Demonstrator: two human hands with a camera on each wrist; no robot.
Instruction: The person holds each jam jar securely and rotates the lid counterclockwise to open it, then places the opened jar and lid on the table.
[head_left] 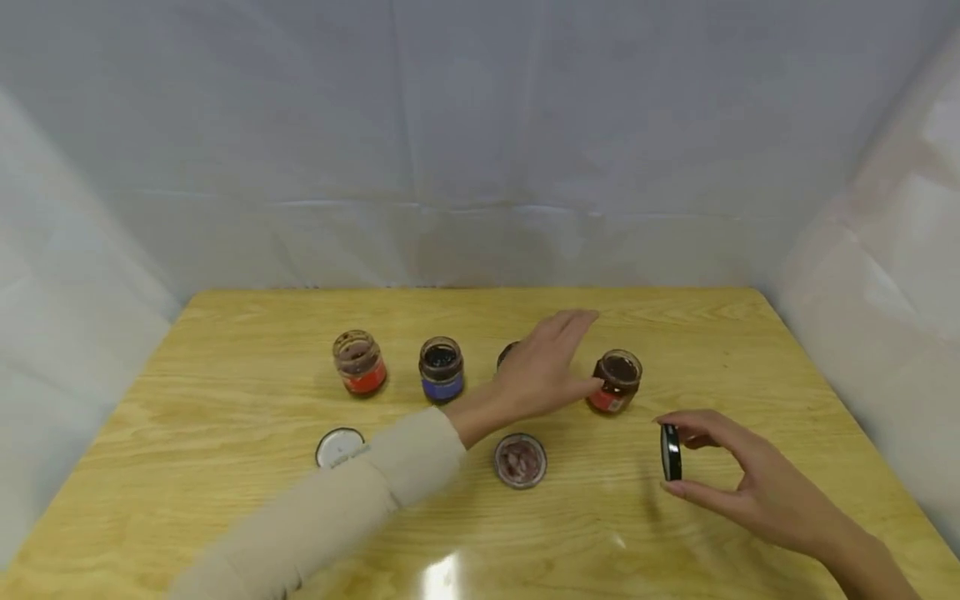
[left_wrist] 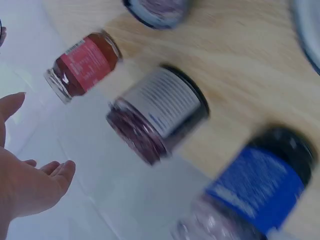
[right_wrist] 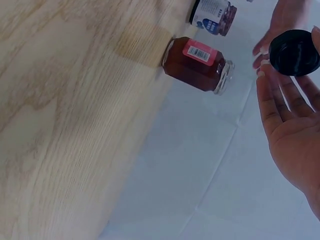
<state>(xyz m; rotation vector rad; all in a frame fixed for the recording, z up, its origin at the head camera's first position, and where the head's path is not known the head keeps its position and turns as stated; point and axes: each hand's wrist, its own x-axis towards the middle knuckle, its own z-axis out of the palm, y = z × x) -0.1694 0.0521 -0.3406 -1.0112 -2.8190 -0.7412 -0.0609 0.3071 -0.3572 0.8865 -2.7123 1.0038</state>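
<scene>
My right hand [head_left: 757, 483] pinches a black jar lid [head_left: 671, 452] on edge between thumb and fingers, raised over the table's right side. The lid's dark round face [right_wrist: 294, 52] shows in the right wrist view. My left hand [head_left: 536, 371] reaches across with fingers extended and holds nothing. Its thumb tip overlaps the edge of an uncapped, red-labelled jar of dark brown contents [head_left: 611, 402] in the head view. Behind that hand a white-labelled jar [left_wrist: 162, 102] is mostly hidden from the head view; the left wrist view shows it whole.
Left along the row stand an open blue-labelled jar [head_left: 442, 385] and an open, red-labelled jar [head_left: 365, 377]. In front lie a white-faced lid [head_left: 339, 446], partly behind the left sleeve [head_left: 360, 483], and a round lid smeared reddish inside [head_left: 520, 461]. White sheeting [head_left: 480, 150] surrounds the wooden table.
</scene>
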